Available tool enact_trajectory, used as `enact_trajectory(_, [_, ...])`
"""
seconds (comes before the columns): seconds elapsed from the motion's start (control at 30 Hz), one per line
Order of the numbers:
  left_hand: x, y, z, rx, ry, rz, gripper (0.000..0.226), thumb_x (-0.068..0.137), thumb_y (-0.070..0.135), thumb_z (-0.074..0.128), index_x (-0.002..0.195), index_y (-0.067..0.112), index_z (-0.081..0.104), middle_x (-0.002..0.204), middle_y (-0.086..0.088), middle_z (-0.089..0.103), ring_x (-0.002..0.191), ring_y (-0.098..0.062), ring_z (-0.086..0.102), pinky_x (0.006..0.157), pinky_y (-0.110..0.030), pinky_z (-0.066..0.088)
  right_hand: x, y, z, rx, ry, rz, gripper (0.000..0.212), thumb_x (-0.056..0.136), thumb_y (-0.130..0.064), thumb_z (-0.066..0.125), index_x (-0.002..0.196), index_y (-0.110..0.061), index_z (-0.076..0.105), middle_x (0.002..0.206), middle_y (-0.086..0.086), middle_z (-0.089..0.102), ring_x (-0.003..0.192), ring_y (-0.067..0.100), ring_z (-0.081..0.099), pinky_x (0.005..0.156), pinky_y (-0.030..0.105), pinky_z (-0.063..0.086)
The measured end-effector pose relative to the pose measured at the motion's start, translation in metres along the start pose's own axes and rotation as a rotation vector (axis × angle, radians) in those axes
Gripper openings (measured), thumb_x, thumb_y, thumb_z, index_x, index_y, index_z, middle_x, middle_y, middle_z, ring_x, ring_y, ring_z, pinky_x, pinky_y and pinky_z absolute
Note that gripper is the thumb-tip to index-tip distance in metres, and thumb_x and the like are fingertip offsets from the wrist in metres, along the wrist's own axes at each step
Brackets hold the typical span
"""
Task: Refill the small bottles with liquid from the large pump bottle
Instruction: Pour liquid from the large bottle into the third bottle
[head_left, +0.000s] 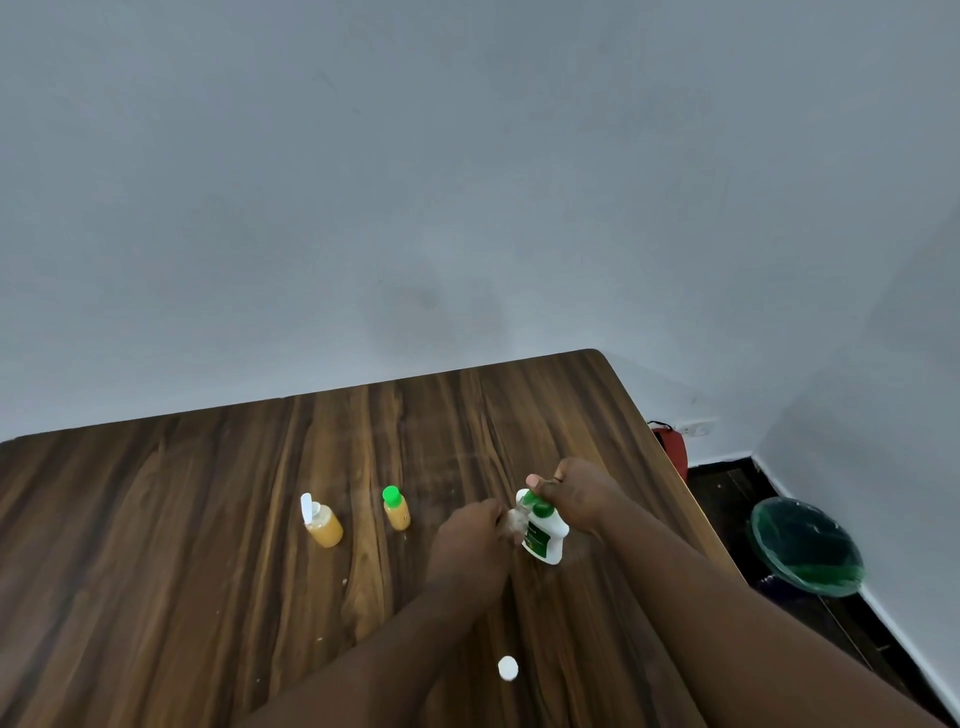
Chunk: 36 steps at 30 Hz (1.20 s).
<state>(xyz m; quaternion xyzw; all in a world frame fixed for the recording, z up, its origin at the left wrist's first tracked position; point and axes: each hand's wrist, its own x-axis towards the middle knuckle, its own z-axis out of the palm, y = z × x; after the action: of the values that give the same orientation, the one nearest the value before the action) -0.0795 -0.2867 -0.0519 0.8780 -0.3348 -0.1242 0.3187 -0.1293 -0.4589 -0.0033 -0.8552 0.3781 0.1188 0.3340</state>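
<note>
Wood-grain table (208, 545) meets grey wall (467, 182), left hand (470, 538) gripping small bottle (514, 521), right hand (576, 493) gripping pump bottle (545, 538).

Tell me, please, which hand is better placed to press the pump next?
Right, probably: the right hand grips the pump bottle at its green top, while the left hand is busy holding a small bottle beside the spout.
</note>
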Motion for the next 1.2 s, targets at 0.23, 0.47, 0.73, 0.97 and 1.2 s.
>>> enact_trajectory(0.23, [-0.002, 0.002, 0.001, 0.006, -0.002, -0.017, 0.011, 0.099, 0.033, 0.06, 0.092, 0.027, 0.066, 0.086, 0.01, 0.065, 0.08, -0.006, 0.061, 0.072, -0.029, 0.055, 0.0, -0.002, 0.001, 0.034, -0.004, 0.018, 0.04, 0.095, -0.053, 0.057, 0.094, -0.012, 0.055, 0.077, 0.0, 0.056, 0.067, 0.008, 0.051, 0.058, 0.021, 0.039])
enact_trajectory(0.47, [-0.004, 0.005, -0.002, 0.01, -0.003, -0.021, 0.014, 0.101, 0.035, 0.059, 0.092, 0.026, 0.066, 0.085, 0.01, 0.065, 0.077, -0.006, 0.061, 0.068, -0.021, 0.05, -0.003, -0.002, 0.004, 0.031, 0.013, 0.037, 0.041, 0.096, -0.053, 0.054, 0.099, -0.012, 0.055, 0.078, -0.001, 0.055, 0.067, 0.008, 0.051, 0.059, 0.022, 0.039])
enact_trajectory(0.73, [-0.002, 0.006, -0.003, 0.02, 0.018, -0.013, 0.011, 0.101, 0.031, 0.061, 0.095, 0.025, 0.067, 0.089, 0.01, 0.066, 0.081, -0.005, 0.062, 0.072, -0.022, 0.053, -0.005, -0.001, 0.006, 0.017, 0.024, 0.021, 0.039, 0.097, -0.054, 0.052, 0.098, -0.014, 0.052, 0.076, -0.002, 0.052, 0.066, 0.007, 0.048, 0.057, 0.022, 0.037])
enact_trajectory(0.97, [-0.002, 0.005, -0.003, 0.062, 0.037, 0.006, 0.019, 0.101, 0.037, 0.058, 0.09, 0.023, 0.066, 0.086, 0.008, 0.065, 0.077, -0.007, 0.06, 0.066, -0.026, 0.049, -0.004, -0.003, -0.001, 0.021, -0.003, -0.002, 0.039, 0.097, -0.051, 0.054, 0.096, -0.012, 0.052, 0.075, -0.001, 0.052, 0.066, 0.009, 0.048, 0.055, 0.024, 0.035])
enact_trajectory(1.2, [-0.004, 0.008, -0.004, 0.067, 0.043, -0.004, 0.018, 0.102, 0.037, 0.057, 0.093, 0.024, 0.067, 0.086, 0.009, 0.065, 0.077, -0.006, 0.06, 0.06, -0.017, 0.038, -0.002, -0.004, -0.002, 0.011, -0.004, -0.005, 0.041, 0.097, -0.051, 0.055, 0.098, -0.01, 0.057, 0.074, 0.0, 0.053, 0.066, 0.01, 0.049, 0.057, 0.024, 0.038])
